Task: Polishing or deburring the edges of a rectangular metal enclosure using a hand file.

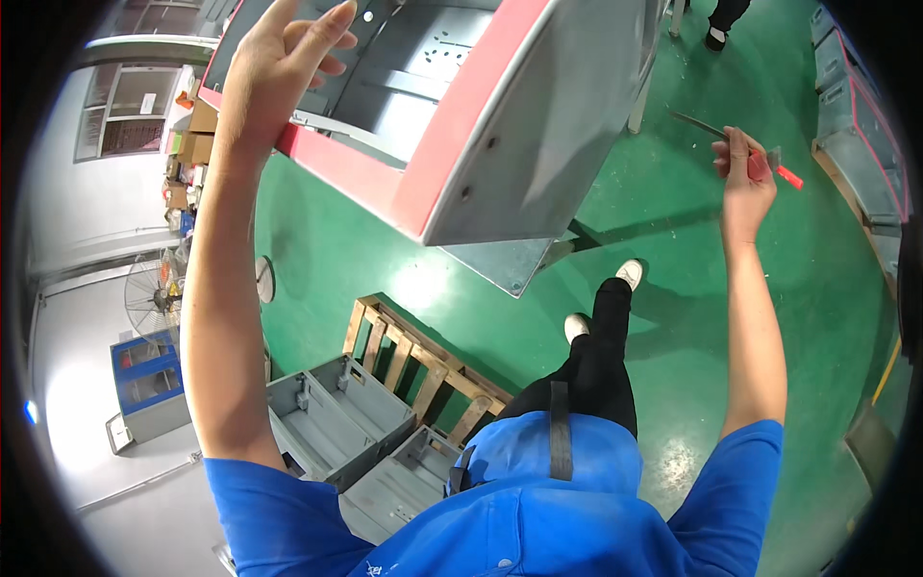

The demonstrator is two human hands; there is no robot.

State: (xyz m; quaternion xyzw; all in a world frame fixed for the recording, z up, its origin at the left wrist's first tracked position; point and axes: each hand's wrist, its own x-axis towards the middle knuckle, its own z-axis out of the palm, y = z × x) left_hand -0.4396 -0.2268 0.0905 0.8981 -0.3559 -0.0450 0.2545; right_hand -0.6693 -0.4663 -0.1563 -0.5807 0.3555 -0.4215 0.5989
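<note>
A grey metal cabinet with a pink-red front frame (433,144) stands before me, tilted in the view, its open interior facing left. My left hand (298,46) is over the opening near the left side of the frame, fingers apart, holding nothing I can see. Whether it touches the cabinet I cannot tell. Out to the right, away from the cabinet, my right hand (745,178) is closed round a red-handled tool (789,177). A long thin metal blade sticks out of this hand toward the cabinet. The fingers hide the tool's middle.
A wooden pallet (423,361) lies on the green floor, with grey metal boxes (361,409) beside it. A standing fan (154,293) and stacked cartons (197,144) line the left wall. More grey cabinets (860,144) stand at right. Another person's foot (715,38) shows at the top.
</note>
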